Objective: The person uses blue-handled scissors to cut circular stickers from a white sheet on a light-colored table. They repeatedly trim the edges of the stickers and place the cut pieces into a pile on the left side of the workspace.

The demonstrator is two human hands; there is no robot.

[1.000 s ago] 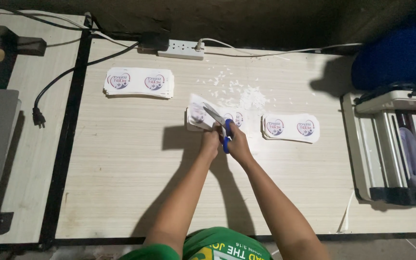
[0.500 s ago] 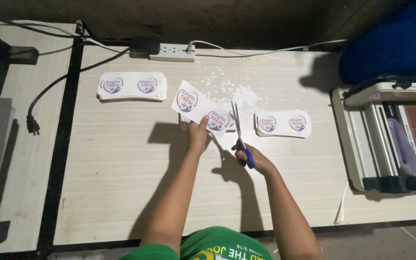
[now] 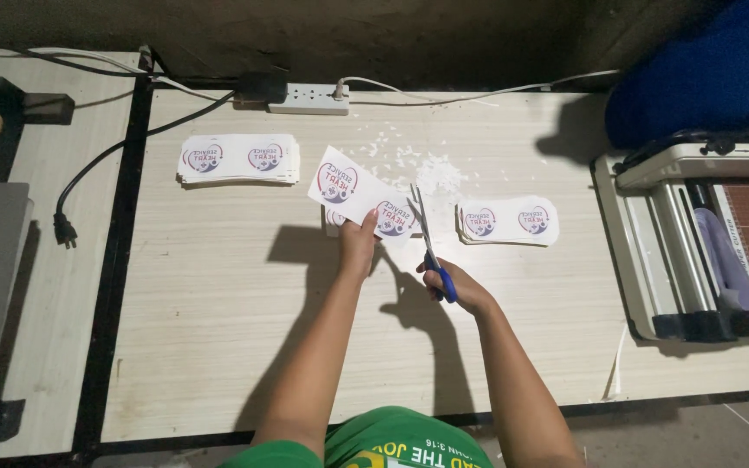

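White sheet [image 3: 353, 191] in L hand [image 3: 359, 244], R hand [image 3: 461, 290] w/ scissors [image 3: 426, 238].

White label sheet [image 3: 353, 192] in left hand [image 3: 358, 247]; stacks [image 3: 237, 159] [image 3: 508, 220] either side (red-blue emblems)

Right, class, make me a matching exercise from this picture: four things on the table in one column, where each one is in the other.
Things:
1. scissors
2. power strip
3. paper cutter
4. paper scraps

Places:
a. right edge of the table
b. in the right hand
c. scattered behind the card held in the left hand
d. far edge, by the wall

Pairs: 1-b, 2-d, 3-a, 4-c
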